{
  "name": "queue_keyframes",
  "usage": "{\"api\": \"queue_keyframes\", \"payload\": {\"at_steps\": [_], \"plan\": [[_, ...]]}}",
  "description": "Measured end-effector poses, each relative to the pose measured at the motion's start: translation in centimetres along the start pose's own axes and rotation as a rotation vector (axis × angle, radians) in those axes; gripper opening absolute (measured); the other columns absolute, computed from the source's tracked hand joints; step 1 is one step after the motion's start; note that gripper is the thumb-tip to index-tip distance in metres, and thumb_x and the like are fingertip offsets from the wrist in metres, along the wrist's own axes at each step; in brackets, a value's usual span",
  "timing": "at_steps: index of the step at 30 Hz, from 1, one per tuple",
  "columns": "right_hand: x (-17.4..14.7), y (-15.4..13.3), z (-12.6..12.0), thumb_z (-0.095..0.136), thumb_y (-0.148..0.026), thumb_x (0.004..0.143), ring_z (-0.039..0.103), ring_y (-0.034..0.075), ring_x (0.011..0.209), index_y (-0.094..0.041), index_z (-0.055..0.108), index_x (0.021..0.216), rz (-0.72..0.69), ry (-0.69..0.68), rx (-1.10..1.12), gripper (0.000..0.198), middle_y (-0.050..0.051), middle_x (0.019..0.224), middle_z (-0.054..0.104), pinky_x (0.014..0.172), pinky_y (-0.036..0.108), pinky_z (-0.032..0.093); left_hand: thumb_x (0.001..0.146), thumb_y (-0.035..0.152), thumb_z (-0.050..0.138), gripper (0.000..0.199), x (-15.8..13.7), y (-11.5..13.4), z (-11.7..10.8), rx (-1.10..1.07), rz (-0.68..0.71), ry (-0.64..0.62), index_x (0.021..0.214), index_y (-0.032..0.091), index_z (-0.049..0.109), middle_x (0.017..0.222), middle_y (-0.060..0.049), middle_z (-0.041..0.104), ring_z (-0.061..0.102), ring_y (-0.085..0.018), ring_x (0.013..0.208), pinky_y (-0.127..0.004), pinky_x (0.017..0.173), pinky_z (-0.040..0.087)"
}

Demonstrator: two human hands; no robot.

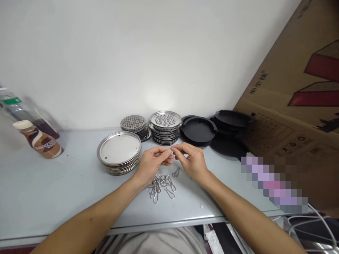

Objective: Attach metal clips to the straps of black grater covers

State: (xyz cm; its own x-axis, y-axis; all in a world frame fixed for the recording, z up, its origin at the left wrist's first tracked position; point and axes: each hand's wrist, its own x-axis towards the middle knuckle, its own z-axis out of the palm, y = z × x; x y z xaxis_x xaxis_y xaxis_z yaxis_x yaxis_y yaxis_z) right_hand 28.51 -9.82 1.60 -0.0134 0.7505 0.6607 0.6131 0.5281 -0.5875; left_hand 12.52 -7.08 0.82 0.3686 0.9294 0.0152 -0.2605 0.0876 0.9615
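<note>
Pinching a tiny shiny piece in closed fingers, left hand and right hand are near metal clips

Between the left grip and right grip I see a small silvery piece; the snap hooks below are silver on a pale blue-grey tabletop. Beyond, a round plate is silver with dark perforations, the grey disc beside it crosshatched. Past the right grip, the trays are black, the carton brown with red print. Far left, a brown Nescafé bottle wears a cream cap.
</note>
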Motion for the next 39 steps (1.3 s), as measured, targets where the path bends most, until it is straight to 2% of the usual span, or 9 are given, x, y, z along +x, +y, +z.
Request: {"api": "queue_keyframes", "payload": {"at_steps": [3, 5, 10, 14, 17, 20, 26, 32, 39], "plan": [[1.0, 1.1, -1.9, 0.058, -0.031, 0.09, 0.063, 0.015, 0.058, -0.019, 0.071, 0.078, 0.14, -0.082, 0.017, 0.021, 0.003, 0.068, 0.07, 0.058, 0.025, 0.05, 0.078, 0.041, 0.075, 0.028, 0.2, -0.4, 0.4, 0.081, -0.033, 0.034, 0.088, 0.016, 0.072, 0.075, -0.004, 0.073, 0.065, -0.013, 0.062, -0.026, 0.063, 0.054], [1.7, 2.3, -3.8, 0.06, -0.032, 0.086, 0.058, 0.013, 0.048, -0.018, 0.069, 0.07, 0.304, -0.323, 0.066, 0.023, 0.0, 0.056, 0.064, 0.049, 0.023, 0.048, 0.081, 0.042, 0.07, 0.026, 0.3, -0.9, 0.9, 0.256, -0.032, 0.004, 0.086, 0.016, 0.073, 0.069, -0.003, 0.07, 0.064, -0.014, 0.059, -0.026, 0.059, 0.052], [2.1, 4.9, -7.0, 0.063, -0.026, 0.077, 0.058, 0.013, 0.046, -0.019, 0.07, 0.063, 0.471, -0.784, 0.071, 0.018, 0.0, 0.051, 0.062, 0.041, 0.021, 0.048, 0.09, 0.031, 0.058, 0.024, -0.2, -1.8, 2.2, 0.673, 0.174, -0.287, 0.103, 0.023, 0.076, 0.087, -0.004, 0.075, 0.066, -0.021, 0.079, -0.033, 0.077, 0.05], [1.7, 5.4, -6.9, 0.064, -0.022, 0.072, 0.059, 0.014, 0.046, -0.02, 0.073, 0.066, 0.461, -0.868, -0.005, 0.012, 0.0, 0.054, 0.065, 0.039, 0.021, 0.047, 0.084, 0.031, 0.067, 0.026, -0.8, -1.4, 1.6, 1.01, 0.337, -0.316, 0.107, 0.021, 0.072, 0.099, -0.007, 0.072, 0.062, -0.026, 0.097, -0.038, 0.091, 0.044], [1.8, 5.3, -6.5, 0.066, -0.022, 0.071, 0.058, 0.013, 0.046, -0.02, 0.074, 0.068, 0.432, -0.839, -0.027, 0.009, 0.0, 0.057, 0.067, 0.038, 0.02, 0.044, 0.069, 0.038, 0.081, 0.041, -1.1, -1.1, 0.7, 1.149, 0.269, -0.281, 0.103, 0.018, 0.068, 0.1, -0.01, 0.068, 0.059, -0.03, 0.099, -0.039, 0.085, 0.046], [2.0, 4.6, -5.9, 0.064, -0.019, 0.074, 0.06, 0.013, 0.053, -0.02, 0.074, 0.072, 0.334, -0.751, -0.027, 0.009, 0.0, 0.062, 0.069, 0.048, 0.021, 0.046, 0.077, 0.035, 0.073, 0.022, -1.2, -0.8, 0.2, 1.204, 0.215, -0.298, 0.09, 0.018, 0.069, 0.095, -0.009, 0.067, 0.061, -0.029, 0.096, -0.038, 0.083, 0.046], [1.4, 2.0, -3.4, 0.069, -0.016, 0.074, 0.066, 0.017, 0.085, -0.021, 0.072, 0.099, 0.159, -0.691, 0.144, 0.026, 0.001, 0.093, 0.074, 0.069, 0.023, 0.05, 0.09, 0.027, 0.056, 0.018, -0.5, -0.3, -0.2, 0.935, 0.22, -0.211, 0.082, 0.018, 0.07, 0.079, -0.004, 0.071, 0.064, -0.02, 0.075, -0.031, 0.071, 0.045], [0.5, 1.5, -1.4, 0.066, -0.023, 0.083, 0.066, 0.015, 0.071, -0.02, 0.063, 0.121, 0.279, -0.557, 0.347, 0.038, 0.003, 0.085, 0.073, 0.065, 0.027, 0.053, 0.083, 0.037, 0.067, 0.023, 0.5, 0.3, -0.9, 0.349, 0.03, -0.053, 0.082, 0.015, 0.07, 0.072, -0.003, 0.07, 0.065, -0.016, 0.07, -0.027, 0.069, 0.05], [0.8, 1.3, -1.7, 0.056, -0.029, 0.092, 0.071, 0.018, 0.079, -0.016, 0.068, 0.11, 0.344, -0.509, 0.514, 0.025, 0.008, 0.094, 0.072, 0.074, 0.034, 0.058, 0.08, 0.037, 0.073, 0.025, 0.6, 0.7, -0.9, 0.168, 0.079, 0.015, 0.088, 0.014, 0.073, 0.081, -0.005, 0.073, 0.066, -0.015, 0.074, -0.026, 0.072, 0.052]]}}
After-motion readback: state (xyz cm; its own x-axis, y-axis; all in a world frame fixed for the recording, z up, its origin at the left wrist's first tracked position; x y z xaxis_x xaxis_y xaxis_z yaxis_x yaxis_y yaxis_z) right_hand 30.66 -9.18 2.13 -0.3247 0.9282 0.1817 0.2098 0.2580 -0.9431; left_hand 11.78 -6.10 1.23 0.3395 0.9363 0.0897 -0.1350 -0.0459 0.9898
